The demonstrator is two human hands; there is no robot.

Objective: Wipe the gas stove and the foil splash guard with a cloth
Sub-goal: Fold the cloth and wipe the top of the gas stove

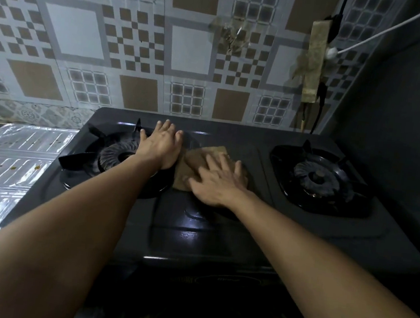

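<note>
Two hands are down on the gas stove (221, 237) at once. The right hand (216, 183) lies flat, fingers straight and spread, pressing the brown cloth (201, 158) onto the middle strip of the stove top between the two burners; that grip is apart, a palm press and no pinch. The left hand (161, 146) is just beside it, fingers straight too, its grip also apart, resting across the inner edge of the left burner (116, 154) and close against the cloth's left side. The right burner (318, 178) sits well apart, toward the stove's right edge, untouched. The foil splash guard (14, 164) lies off the stove's left edge, crinkled, carrying brownish specks, so that half of the job looks not yet done.

Now the risks, as I judge them. The cloth is near the left pan support's prongs: a sweep that way could snag it, or knock the support askew. Leaning on the left hand may shift that support. Later, hard rubbing could tear the thin foil.
</note>
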